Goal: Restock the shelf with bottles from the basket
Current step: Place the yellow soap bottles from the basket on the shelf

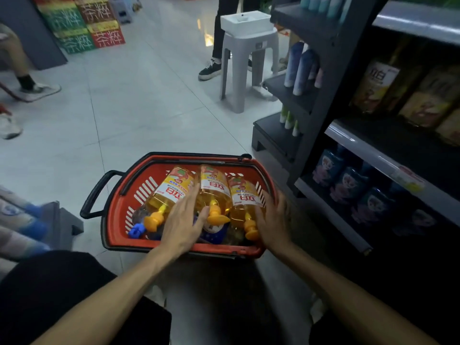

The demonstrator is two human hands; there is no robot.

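A red basket (117, 220) with black handles sits on the floor in front of me. Three yellow pump bottles lie in it side by side: a left bottle (171, 190), a middle bottle (214, 185) and a right bottle (242, 195), with darker bottles underneath. My left hand (181, 225) reaches into the basket with fingers spread, lying between the left and middle bottles. My right hand (273, 220) is spread against the right bottle's side at the basket's right wall. Neither hand is closed around a bottle. The dark shelf (368, 155) stands to the right.
The shelf holds yellow bottles (375, 85) on an upper level and blue pouches (348, 185) below. A grey stool (249, 53) with a white box stands ahead beside an end rack of tubes. People's legs stand behind the stool and at left. Coloured cartons (82, 23) are stacked far left.
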